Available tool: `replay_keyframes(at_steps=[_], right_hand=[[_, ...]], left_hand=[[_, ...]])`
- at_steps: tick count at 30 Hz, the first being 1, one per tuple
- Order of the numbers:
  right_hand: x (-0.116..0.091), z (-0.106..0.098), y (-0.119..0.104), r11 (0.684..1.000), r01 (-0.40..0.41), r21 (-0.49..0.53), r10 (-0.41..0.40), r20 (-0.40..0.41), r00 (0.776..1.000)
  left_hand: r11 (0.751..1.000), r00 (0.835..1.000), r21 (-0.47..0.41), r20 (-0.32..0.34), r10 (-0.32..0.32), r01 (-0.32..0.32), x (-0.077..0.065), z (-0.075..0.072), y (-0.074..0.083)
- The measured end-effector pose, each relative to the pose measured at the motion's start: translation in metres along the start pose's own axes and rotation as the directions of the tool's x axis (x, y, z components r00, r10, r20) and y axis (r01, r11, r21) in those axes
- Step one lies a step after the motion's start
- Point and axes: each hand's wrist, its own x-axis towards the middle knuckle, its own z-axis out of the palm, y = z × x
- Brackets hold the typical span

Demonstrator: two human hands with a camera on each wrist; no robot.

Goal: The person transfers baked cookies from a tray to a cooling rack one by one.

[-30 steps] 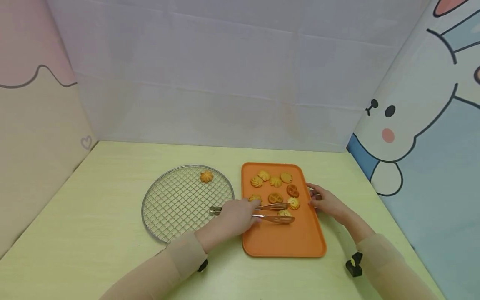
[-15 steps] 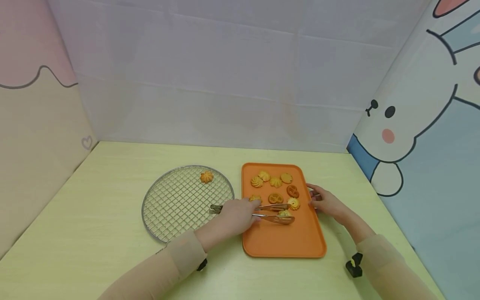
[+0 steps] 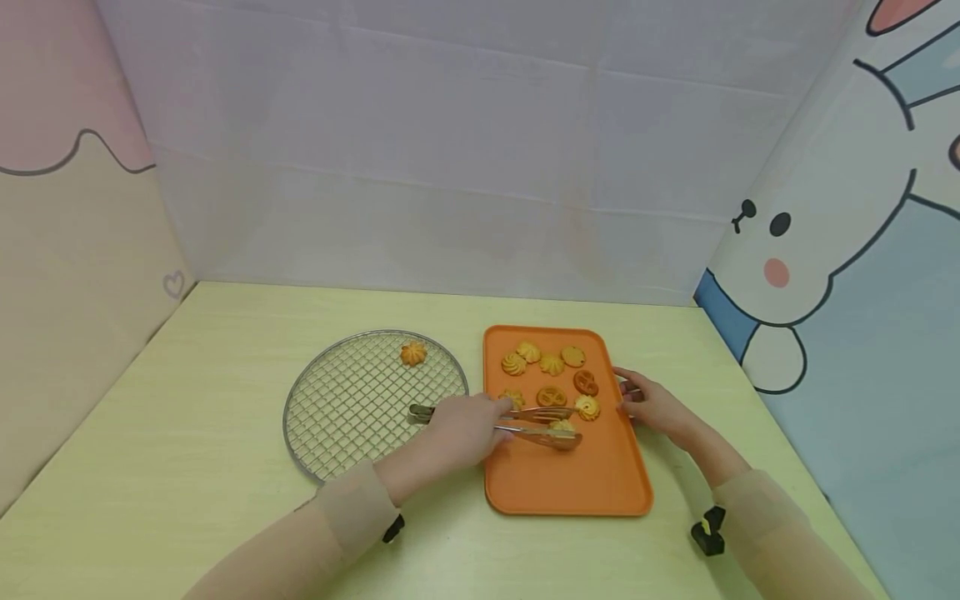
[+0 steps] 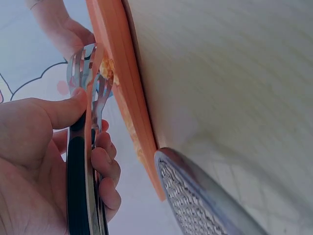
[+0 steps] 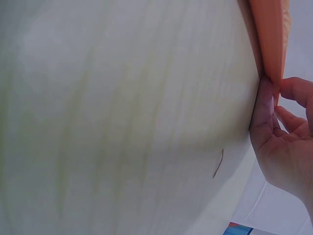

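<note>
Round wire rack (image 3: 352, 408) with one cookie (image 3: 412, 353) on the tabletop (image 3: 187, 467), left hand (image 3: 465, 429) gripping tongs (image 3: 525, 423) closed around a cookie (image 3: 561, 427) on the orange tray (image 3: 570, 483), right hand (image 3: 652, 407) with relaxed fingers touching the tray's right edge

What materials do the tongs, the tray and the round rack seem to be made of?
Tongs: probably polished steel with mirror-like glints and a black inlay. Tray: likely matte orange plastic, uniform colour, rounded rim. Rack: shiny metal wire grid in a thicker ring.
</note>
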Motion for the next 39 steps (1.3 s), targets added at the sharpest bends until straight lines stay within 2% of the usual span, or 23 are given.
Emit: replay_keyframes(at_steps=[5,19,27,35,39], right_hand=[[-0.001,0.000,0.001,1.000,0.013,0.008,-0.013,-0.005,1.000],[-0.002,0.000,0.000,1.000,0.008,0.003,-0.008,-0.005,1.000],[0.000,-0.001,0.001,1.000,0.012,0.009,-0.012,0.003,1.000],[-0.001,-0.001,0.000,1.000,0.009,0.017,-0.009,0.001,1.000],[0.000,0.000,0.001,1.000,0.008,0.013,-0.008,-0.004,1.000]], left_hand=[[1.000,1.000,-0.026,-0.017,0.003,-0.003,-0.005,-0.005,-0.005],[1.000,0.996,-0.014,-0.086,0.021,-0.023,-0.021,-0.015,-0.023],[1.000,0.989,-0.028,-0.147,0.004,-0.009,-0.032,-0.025,-0.032],[1.000,0.987,0.003,-0.157,-0.029,0.030,-0.041,-0.035,-0.049],[0.999,0.985,-0.014,-0.172,-0.036,0.034,-0.046,-0.038,-0.058]])
